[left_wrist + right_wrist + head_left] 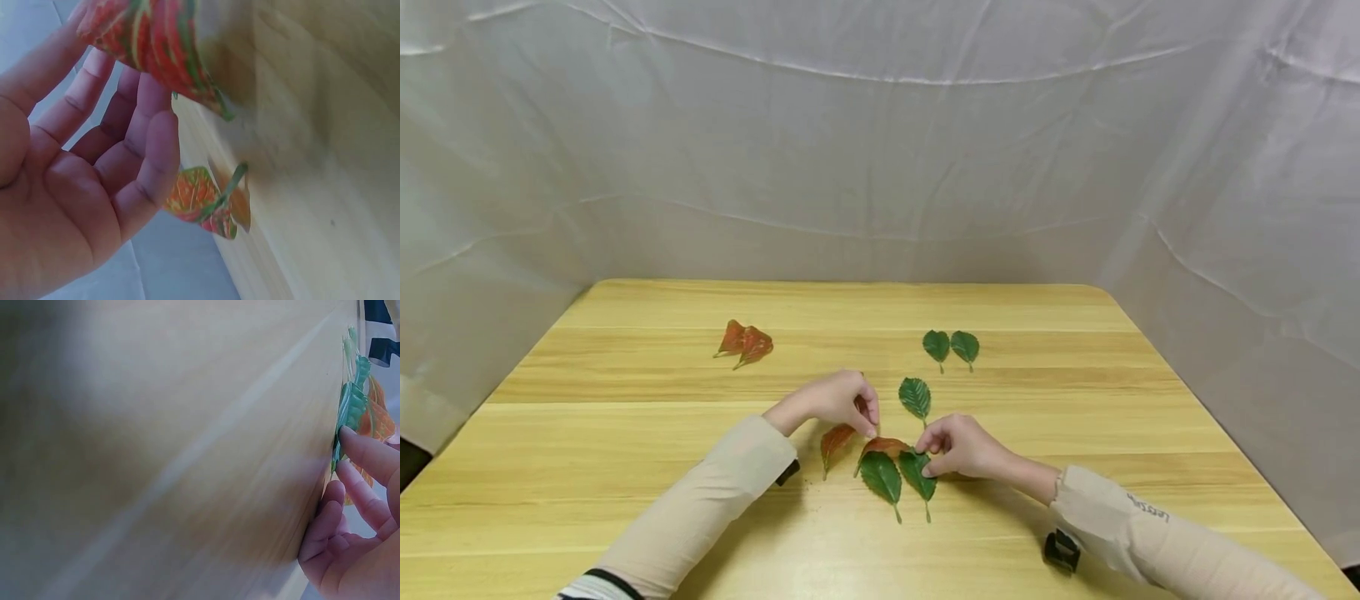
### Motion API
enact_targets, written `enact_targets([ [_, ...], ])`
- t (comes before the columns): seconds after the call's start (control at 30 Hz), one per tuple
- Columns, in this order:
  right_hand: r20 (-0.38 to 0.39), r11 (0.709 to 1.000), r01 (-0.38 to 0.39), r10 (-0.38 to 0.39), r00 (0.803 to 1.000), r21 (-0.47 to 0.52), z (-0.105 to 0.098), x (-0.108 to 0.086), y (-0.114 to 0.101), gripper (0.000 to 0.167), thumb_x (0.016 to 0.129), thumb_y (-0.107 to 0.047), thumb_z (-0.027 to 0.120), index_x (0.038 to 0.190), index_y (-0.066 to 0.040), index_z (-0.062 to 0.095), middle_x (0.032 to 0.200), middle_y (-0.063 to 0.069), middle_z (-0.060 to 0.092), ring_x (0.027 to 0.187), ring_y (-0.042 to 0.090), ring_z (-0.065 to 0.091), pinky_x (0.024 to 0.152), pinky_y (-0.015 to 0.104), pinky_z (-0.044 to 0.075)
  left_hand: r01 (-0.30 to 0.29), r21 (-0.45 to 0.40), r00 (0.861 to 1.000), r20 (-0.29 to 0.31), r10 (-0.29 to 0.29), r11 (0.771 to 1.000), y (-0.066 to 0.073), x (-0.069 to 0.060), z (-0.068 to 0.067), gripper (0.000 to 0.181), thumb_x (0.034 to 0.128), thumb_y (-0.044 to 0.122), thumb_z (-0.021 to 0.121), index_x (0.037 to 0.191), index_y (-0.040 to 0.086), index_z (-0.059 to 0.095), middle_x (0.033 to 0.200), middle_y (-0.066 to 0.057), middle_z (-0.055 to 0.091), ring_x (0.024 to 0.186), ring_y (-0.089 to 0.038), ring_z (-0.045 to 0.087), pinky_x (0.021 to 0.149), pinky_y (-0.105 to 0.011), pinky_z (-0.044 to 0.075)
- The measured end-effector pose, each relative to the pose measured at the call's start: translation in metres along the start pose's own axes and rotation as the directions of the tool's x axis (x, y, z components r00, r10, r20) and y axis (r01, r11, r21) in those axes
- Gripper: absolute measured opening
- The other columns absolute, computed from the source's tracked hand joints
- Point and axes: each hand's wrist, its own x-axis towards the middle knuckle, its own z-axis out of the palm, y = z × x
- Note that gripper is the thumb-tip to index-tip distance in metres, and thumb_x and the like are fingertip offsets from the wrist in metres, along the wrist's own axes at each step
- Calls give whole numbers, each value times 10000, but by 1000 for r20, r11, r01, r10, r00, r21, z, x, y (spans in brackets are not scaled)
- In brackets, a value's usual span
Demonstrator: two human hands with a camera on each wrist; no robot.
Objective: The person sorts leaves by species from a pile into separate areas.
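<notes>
Near the middle of the table, my left hand [841,400] pinches a red-orange leaf [886,445] by its upper edge; in the left wrist view this leaf [147,40] covers the fingertips. Another red leaf [835,443] lies just below that hand. My right hand [966,447] holds a green leaf [917,477] between thumb and index finger. Beside it, a second green leaf [881,475] overlaps the lower part of the red one, stem toward me. In the right wrist view, the thumb and index finger touch the green leaf [353,406] close to the tabletop.
A single green leaf [914,397] lies above the right hand. Farther back are two green leaves [965,346] side by side. Two red leaves [754,345] overlap at the back left. The wooden table [587,467] is enclosed by a pale cloth [880,158].
</notes>
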Motion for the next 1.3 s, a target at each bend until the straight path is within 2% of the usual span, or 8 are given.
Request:
enact_targets([
  [0.23,0,1000,-5,5,1000,5,0,0,1,175,652,-22,759,805,-12,674,682,-27,540,615,56,449,560,209,418,5,21,1000,16,-5,1000,1,7,5,113,724,138,748,727,87,648,680,62,578,616,-57,509,590,-192,432],
  [0.33,1,1000,-7,7,1000,5,0,0,1,175,653,-23,758,806,-13,673,682,-30,536,609,57,446,558,210,416,26,36,999,31,-27,999,2,9,7,140,718,163,756,740,86,641,691,64,566,623,-59,496,593,-189,424],
  [0.47,2,1000,-4,4,1000,5,0,0,1,174,654,-22,757,806,-13,672,677,-32,528,598,56,440,552,210,412,52,32,997,50,-54,998,4,9,8,174,704,163,767,761,71,631,707,47,553,640,-77,487,598,-203,421],
  [0.73,7,1000,-10,10,1000,10,0,0,0,168,654,-13,753,800,-13,671,674,-35,523,596,55,440,544,205,408,34,28,994,99,-37,999,9,10,9,213,704,165,768,804,49,620,757,34,556,684,-65,498,630,-189,429],
  [0.97,7,1000,-3,3,1000,7,0,0,0,168,652,-12,752,798,-11,670,671,-43,521,587,49,436,538,204,407,71,-7,989,134,-69,997,11,11,13,247,706,185,769,840,44,618,761,22,573,695,-79,534,637,-209,448],
  [1.3,8,1000,-9,9,1000,11,1,0,1,166,652,-9,748,796,-9,666,666,-42,516,576,46,430,532,202,402,111,57,981,153,-119,992,17,14,14,313,676,221,791,880,87,594,743,35,577,678,-75,533,609,-214,439],
])
